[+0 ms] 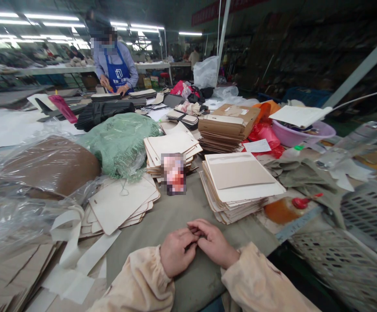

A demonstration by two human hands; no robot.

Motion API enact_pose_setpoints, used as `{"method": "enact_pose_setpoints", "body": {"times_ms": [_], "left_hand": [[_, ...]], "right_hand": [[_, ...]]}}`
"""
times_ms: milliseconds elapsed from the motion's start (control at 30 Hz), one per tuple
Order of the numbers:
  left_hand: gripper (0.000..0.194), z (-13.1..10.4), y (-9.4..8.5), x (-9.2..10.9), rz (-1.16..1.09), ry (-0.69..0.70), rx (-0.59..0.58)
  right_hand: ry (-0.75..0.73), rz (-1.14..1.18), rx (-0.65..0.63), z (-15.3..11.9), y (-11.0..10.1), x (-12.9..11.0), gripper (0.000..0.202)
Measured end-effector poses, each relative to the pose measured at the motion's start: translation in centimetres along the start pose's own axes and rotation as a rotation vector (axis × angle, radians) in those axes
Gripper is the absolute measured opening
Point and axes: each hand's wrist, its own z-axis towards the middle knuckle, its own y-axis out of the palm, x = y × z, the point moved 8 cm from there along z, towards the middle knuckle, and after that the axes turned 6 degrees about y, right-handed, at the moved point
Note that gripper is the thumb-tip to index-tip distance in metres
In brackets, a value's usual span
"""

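Being held half-open and visibly empty, touching at lower centre: left hand (177,252), right hand (217,245), over olive-grey cloth (175,210).

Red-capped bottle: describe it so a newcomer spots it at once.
Grey-green cloth lies under the right hand. A pale board stack sits beyond that hand; just right of the stack is the bottle. Its amber body and red cap set it apart from those boards.

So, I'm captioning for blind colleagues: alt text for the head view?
A person's left hand and right hand meet over grey-green cloth. Pale boards are stacked just beyond; a co-worker in blue stands farther back.
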Motion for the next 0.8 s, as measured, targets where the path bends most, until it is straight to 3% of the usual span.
{"method": "enact_pose_setpoints", "body": {"times_ms": [800], "left_hand": [[0.017, -0.06, -0.36, 0.11, -0.01, 0.003, 0.0]], "right_hand": [[0.004, 0.025, -0.031, -0.06, 0.13, -0.18, 0.051]]}}
